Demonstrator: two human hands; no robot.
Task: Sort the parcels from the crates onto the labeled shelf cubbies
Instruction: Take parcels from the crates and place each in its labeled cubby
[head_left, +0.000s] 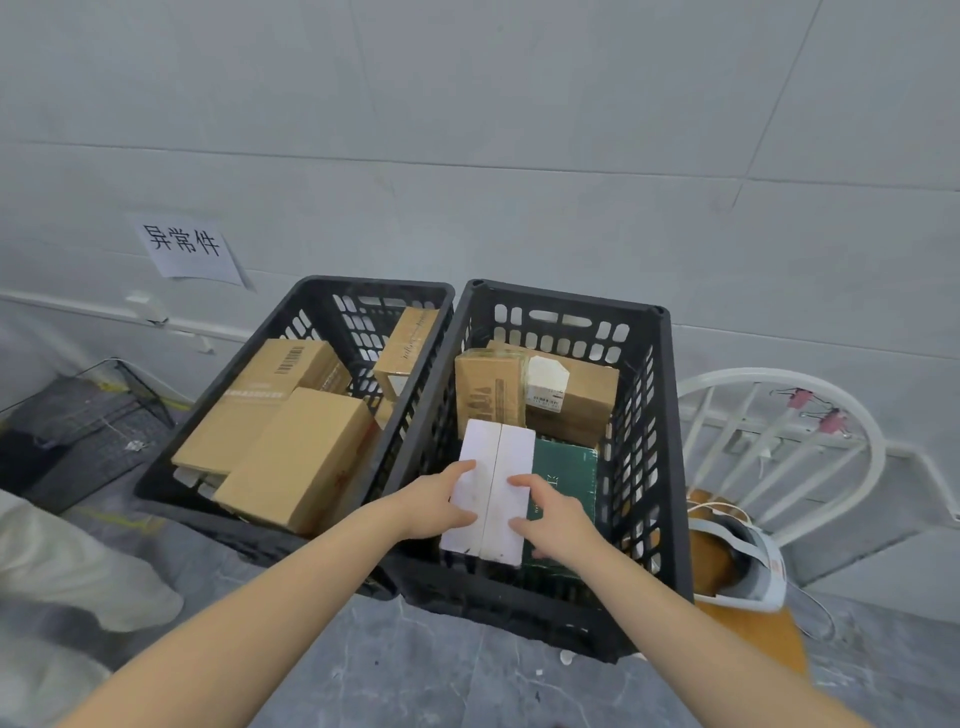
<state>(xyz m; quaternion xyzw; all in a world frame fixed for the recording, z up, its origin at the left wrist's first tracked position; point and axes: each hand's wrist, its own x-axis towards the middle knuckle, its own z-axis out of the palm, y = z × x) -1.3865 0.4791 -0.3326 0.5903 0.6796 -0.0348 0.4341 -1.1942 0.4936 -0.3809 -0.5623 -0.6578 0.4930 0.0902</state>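
In the right crate (670, 441), the left hand (436, 501) and right hand (550, 514) each gripped a side of a white parcel (491, 493), apparently resting partly on a green box (566, 467). A level, straight lift should clear the walls. A wall sign (184, 244) read "异常件"; other labels were too blurred to read.

A green box (563, 470) and cardboard boxes (571, 402) hem the white parcel (493, 467).

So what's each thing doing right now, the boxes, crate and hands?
White rectangular box: held by both hands.
Left hand: grips its left edge.
Right hand: grips its right edge.
Dark green flat box: lying beside it.
Right black plastic crate: holds both boxes.
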